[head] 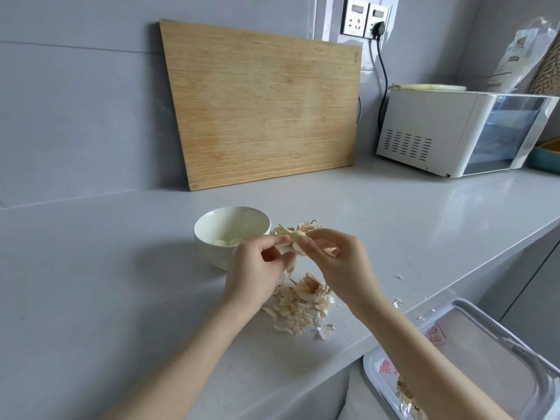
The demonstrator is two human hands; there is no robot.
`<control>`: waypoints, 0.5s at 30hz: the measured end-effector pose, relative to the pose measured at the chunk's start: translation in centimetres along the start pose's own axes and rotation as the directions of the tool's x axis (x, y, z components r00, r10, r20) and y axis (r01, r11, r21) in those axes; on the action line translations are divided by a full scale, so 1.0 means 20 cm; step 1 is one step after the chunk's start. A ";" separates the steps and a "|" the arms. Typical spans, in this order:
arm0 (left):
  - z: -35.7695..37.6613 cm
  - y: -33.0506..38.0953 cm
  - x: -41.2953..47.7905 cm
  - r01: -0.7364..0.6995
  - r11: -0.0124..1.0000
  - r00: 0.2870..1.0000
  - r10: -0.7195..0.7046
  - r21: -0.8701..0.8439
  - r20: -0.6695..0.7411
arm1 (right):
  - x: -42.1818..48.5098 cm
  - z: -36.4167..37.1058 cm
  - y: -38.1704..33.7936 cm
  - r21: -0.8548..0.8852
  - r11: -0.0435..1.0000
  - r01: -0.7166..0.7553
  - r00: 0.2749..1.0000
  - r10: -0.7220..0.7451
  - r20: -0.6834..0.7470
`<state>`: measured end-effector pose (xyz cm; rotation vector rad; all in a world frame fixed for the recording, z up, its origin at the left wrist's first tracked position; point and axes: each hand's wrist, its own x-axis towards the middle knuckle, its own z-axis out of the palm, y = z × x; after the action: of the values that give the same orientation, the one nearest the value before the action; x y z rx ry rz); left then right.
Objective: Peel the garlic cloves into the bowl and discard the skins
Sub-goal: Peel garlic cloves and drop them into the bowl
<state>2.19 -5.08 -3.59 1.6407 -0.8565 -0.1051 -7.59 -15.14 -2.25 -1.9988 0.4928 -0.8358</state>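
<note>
Two hands: the left hand (257, 268) and right hand (339, 262) meet close together above the counter (121, 268), just right of the bowl (209, 250).
Left hand: thumb and curled fingers pinch the garlic clove (295, 241) from the left; a strip of skin hangs below the fingers.
Right hand: curled fingertips pinch the same clove from the right.
Garlic clove: held in the air between both hands, partly in papery skin, near the bowl's rim.
Bowl: white, upright on the counter; a few peeled cloves (227, 241) lie at its bottom.
Skins pile (300, 301): a loose heap on the counter under the hands, with scraps scattered to the right.
Garlic clump (304, 227): behind the hands, just beside the bowl.
Bin (485, 344): below the counter edge at lower right, lined, with some skins inside.
Cutting board (260, 101): wooden, leaning on the wall.
Appliance (424, 131): white, at the right.
</note>
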 end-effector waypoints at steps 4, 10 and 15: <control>0.00 0.02 -0.01 0.095 0.995 0.994 -0.094 -0.014 0.053 | -0.01 -0.02 -0.01 0.073 0.997 0.023 1.000 -0.022 -0.014; -0.04 0.10 -0.03 0.286 0.852 0.949 -0.188 -0.438 0.254 | -0.04 -0.03 -0.03 0.167 0.981 0.103 0.994 -0.096 -0.045; -0.03 0.11 -0.03 0.323 0.798 0.942 -0.218 -0.509 0.256 | -0.06 -0.03 -0.04 0.087 0.988 0.130 0.991 -0.128 -0.028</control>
<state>0.92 -4.28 -1.76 1.2050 -0.6393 -0.6591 -8.82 -14.38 -1.82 -1.9568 0.3354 -0.9436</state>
